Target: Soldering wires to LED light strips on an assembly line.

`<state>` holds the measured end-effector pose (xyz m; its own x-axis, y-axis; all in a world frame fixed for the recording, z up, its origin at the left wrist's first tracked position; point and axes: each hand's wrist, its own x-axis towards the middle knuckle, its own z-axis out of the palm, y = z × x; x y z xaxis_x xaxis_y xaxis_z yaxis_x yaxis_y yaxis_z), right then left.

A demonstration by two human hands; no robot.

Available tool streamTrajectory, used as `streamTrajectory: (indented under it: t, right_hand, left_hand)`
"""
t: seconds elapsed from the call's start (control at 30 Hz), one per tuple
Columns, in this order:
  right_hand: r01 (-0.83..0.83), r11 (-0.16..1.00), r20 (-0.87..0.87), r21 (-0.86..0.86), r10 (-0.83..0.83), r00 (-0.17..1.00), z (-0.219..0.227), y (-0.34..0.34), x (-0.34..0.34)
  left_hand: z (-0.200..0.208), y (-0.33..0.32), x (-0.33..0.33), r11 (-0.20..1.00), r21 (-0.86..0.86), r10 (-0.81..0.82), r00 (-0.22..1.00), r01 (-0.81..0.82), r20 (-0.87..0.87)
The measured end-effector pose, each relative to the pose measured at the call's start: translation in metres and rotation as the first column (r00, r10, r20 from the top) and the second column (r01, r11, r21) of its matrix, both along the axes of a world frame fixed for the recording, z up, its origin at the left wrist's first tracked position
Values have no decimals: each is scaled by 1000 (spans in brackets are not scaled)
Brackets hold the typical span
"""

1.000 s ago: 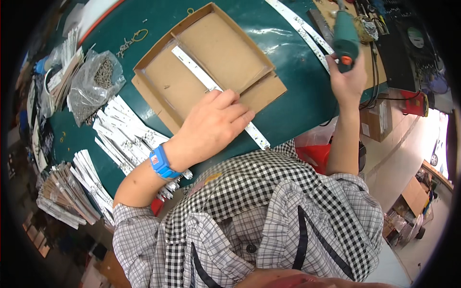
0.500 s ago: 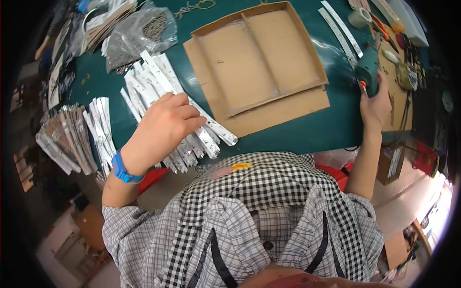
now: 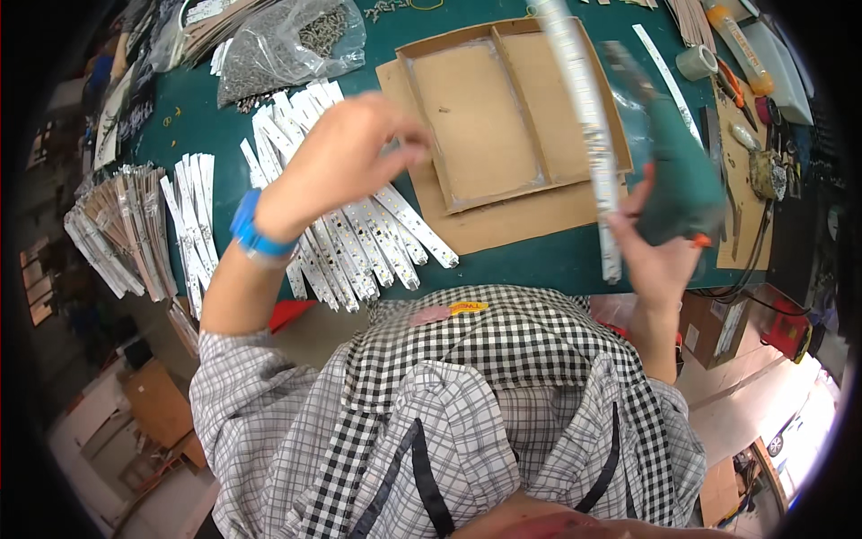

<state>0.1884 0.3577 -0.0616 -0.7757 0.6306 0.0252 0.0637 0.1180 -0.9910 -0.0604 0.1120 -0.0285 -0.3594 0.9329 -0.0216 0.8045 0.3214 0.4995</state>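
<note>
My right hand (image 3: 660, 256) holds a green electric screwdriver (image 3: 682, 180), blurred by motion, its dark nose pointing away from me. Between thumb and fingers of the same hand is a white LED strip (image 3: 593, 135), held upright over the right side of a shallow cardboard tray (image 3: 480, 193). My left hand (image 3: 350, 153), with a blue band on the wrist, hovers above a pile of white LED strips (image 3: 373, 242). Its thumb stands apart from the bent fingers, with nothing visible between them.
A clear bag of small metal screws (image 3: 296, 45) lies behind the pile. Further bundles of strips (image 3: 121, 234) are at the left. One loose strip (image 3: 664, 76), a tape roll (image 3: 697, 63) and orange-handled pliers (image 3: 732, 85) lie at the back right.
My left hand has lifted off the strip pile and moved right. My right hand has come inward with the screwdriver and now also holds a strip; one of two loose strips at the right is gone.
</note>
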Motion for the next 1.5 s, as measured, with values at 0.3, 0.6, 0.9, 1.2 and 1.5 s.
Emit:
streamTrajectory:
  t: [0.3, 0.6, 0.9, 1.2, 1.5]
  right_hand:
    - [-65, 992, 269, 107, 34, 962, -18, -42, -29]
    - [50, 986, 47, 158, -58, 997, -28, -25, -33]
    - [16, 996, 3, 83, -16, 1000, -31, -20, -28]
    - [-75, 984, 117, 164, 57, 992, -29, -14, -17]
    - [-60, 997, 224, -47, 69, 972, -20, -21, -20]
  left_hand:
    - [-49, 58, -23, 984, -103, 103, 932, -147, -347]
    - [-49, 60, -12, 997, 2, 70, 968, -71, -241]
    - [-53, 70, 12, 983, 131, 118, 991, -126, 65]
    - [-64, 83, 25, 987, 148, 55, 998, -59, 33]
    - [-73, 94, 27, 986, 123, 92, 986, -110, 143]
